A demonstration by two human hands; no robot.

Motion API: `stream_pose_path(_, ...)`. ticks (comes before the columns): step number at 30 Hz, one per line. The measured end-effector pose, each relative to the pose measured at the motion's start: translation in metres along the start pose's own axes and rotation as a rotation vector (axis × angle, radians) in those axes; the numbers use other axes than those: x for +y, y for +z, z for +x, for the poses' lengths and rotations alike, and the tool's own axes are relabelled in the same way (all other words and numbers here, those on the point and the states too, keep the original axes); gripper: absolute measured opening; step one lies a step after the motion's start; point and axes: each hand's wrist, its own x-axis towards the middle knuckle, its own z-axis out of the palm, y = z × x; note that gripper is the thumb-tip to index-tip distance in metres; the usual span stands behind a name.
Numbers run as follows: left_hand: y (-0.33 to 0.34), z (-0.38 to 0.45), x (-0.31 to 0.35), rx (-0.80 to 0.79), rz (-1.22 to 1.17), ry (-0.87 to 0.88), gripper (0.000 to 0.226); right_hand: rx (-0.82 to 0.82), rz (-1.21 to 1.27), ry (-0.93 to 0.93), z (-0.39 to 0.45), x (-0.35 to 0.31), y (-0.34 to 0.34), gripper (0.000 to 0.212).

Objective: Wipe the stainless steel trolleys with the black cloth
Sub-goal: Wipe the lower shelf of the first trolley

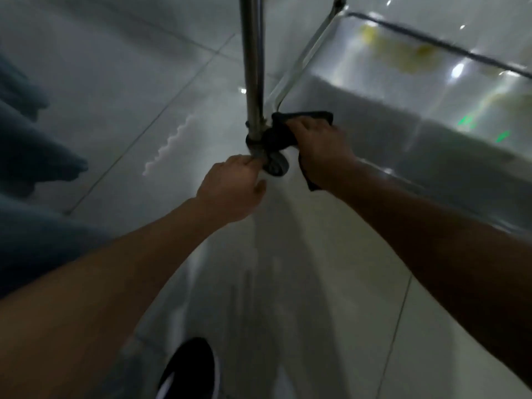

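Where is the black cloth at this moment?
In the head view, the black cloth is just right of centre, held by the right hand against the foot of the trolley leg, just above the caster wheel.

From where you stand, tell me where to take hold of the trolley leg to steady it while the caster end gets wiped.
Probably grip the trolley leg on its bare upright tube, above the caster, coming from the left. The black cloth and right hand occupy the right side by the lower shelf. The left hand already holds low at the caster bracket; the round tube suits a wrap-around grip.
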Motion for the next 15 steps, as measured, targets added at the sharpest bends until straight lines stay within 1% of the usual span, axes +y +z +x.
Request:
stream_pose_path(1, 0.004, -0.010, 0.003, -0.013, -0.020, -0.040, 0.048, 0.013, 0.016, -0.019, -0.004, -0.003, -0.004, 0.062)
stream_pose_path(3, 0.007, -0.031, 0.008, -0.054, -0.033, -0.099, 0.052, 0.025, 0.039, -0.053, -0.015, -0.009, -0.013, 0.052)
stream_pose_path(6, -0.012, -0.061, 0.020, -0.107, -0.021, -0.131, 0.054, -0.022, 0.063, -0.089, -0.035, -0.017, -0.033, 0.049)
stream_pose_path(10, -0.069, -0.098, 0.033, -0.123, -0.054, -0.169, 0.050, -0.098, 0.079, -0.099, -0.062, -0.035, -0.081, 0.052)
stream_pose_path(13, -0.123, -0.116, 0.044, -0.123, -0.092, -0.199, 0.049, -0.158, 0.093, -0.086, -0.077, -0.050, -0.129, 0.053)
stream_pose_path(15, -0.161, -0.127, 0.051, -0.114, -0.106, -0.224, 0.050, -0.167, 0.140, -0.078, -0.083, -0.063, -0.166, 0.051)
